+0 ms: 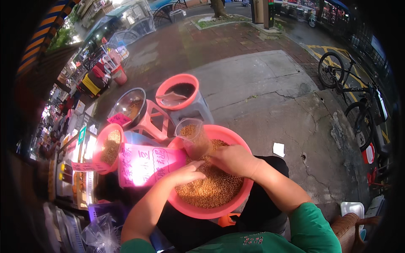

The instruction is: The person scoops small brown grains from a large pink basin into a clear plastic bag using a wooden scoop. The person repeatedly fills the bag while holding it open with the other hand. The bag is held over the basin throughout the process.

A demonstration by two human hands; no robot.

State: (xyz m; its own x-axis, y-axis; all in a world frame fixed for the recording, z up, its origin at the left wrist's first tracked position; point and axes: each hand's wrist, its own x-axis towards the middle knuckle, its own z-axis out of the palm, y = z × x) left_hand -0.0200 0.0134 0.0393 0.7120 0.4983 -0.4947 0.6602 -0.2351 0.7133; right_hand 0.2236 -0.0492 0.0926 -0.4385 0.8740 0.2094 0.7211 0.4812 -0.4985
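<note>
A large pink plastic basin (210, 213) full of small tan beans or grains (212, 189) stands before me between my knees. A clear plastic measuring jug (193, 139), partly filled with the same grains, stands in the basin's far part. My left hand (190, 174) rests over the grains near the jug, its thumb and fingers apart, holding nothing that I can see. My right hand (232, 159) is at the grains beside the jug, fingers bent down; its fingertips are partly hidden. A pink handwritten sign (152, 164) leans at the basin's left side.
Beyond stand a pink basin of dark grains (196, 83) on a grey stool (193, 112), a metal bowl (142, 95) by a pink stool (152, 121), and another grain basin (96, 148). A plastic bag (101, 234) lies lower left; a wicker chair (345, 224) is lower right.
</note>
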